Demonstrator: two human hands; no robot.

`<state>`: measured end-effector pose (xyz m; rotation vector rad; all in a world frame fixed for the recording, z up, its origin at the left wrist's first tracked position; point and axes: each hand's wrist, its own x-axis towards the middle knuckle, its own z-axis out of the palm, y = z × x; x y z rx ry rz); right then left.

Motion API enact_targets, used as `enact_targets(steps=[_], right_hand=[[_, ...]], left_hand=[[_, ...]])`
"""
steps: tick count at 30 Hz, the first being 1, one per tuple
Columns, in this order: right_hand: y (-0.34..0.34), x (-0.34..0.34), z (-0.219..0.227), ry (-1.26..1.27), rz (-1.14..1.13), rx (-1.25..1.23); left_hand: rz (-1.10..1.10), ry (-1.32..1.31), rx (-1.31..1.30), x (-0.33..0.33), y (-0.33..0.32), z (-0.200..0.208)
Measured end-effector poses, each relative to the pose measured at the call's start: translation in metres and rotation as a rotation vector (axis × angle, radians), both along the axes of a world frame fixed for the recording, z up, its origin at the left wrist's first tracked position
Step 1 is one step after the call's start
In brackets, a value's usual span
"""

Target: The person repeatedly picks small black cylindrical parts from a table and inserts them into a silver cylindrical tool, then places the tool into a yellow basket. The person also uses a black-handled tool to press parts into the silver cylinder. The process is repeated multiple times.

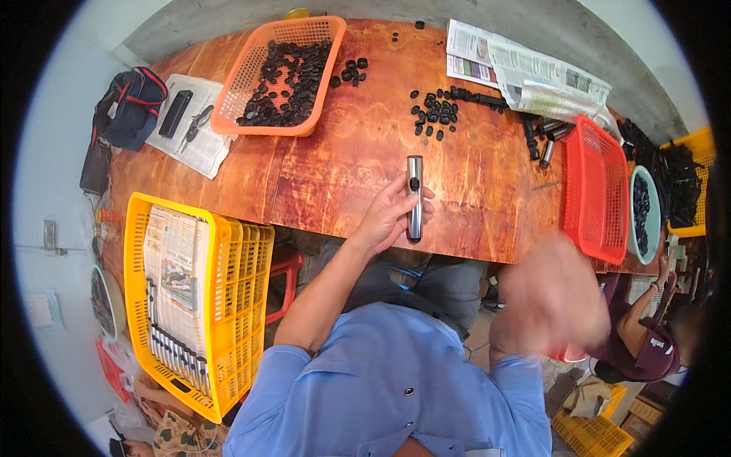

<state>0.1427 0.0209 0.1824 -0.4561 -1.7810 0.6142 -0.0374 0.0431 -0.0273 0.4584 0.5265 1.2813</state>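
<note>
the left hand (388, 216) is closed around a slim, shiny silver metal tube with dark ends (416, 221), its thumb laid across the front and its fingers behind. the tube is held nearly upright in the view, above the near edge of the reddish-brown wooden surface (343, 179), and a small black knob-like piece (415, 183) sits on its face, just above the thumb. the right hand (552, 301) is off to the right, near the surface's near edge and well apart from the tube; it is so blurred that i cannot tell how its fingers stand or whether it has anything in it.

beyond the tube, a loose group of small, rounded black pieces (434, 114) lies on the surface. farther left is an orange perforated plastic basket (266, 130) with many small black parts (285, 80) in it. to the right stands a red perforated plastic basket (598, 190), with a pale green round basin (633, 236) just beside it. at the far right edge of the surface is a person in a dark maroon shirt (647, 346). at the left, a stack of yellow plastic crates (244, 282) carries printed newspaper (177, 247) and a row of silver tubes with black ends (179, 354).
</note>
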Motion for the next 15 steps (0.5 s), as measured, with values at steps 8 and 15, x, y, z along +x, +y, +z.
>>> enact_targets(steps=[8, 15], right_hand=[[0.163, -0.031, -0.189, -0.521, -0.389, -0.361], [0.171, -0.045, -0.205, -0.652, -0.410, -0.168]], left_hand=[[0.000, 0.092, -0.027, 0.003, 0.004, -0.001], [0.005, 0.100, -0.053, 0.002, 0.000, 0.002]])
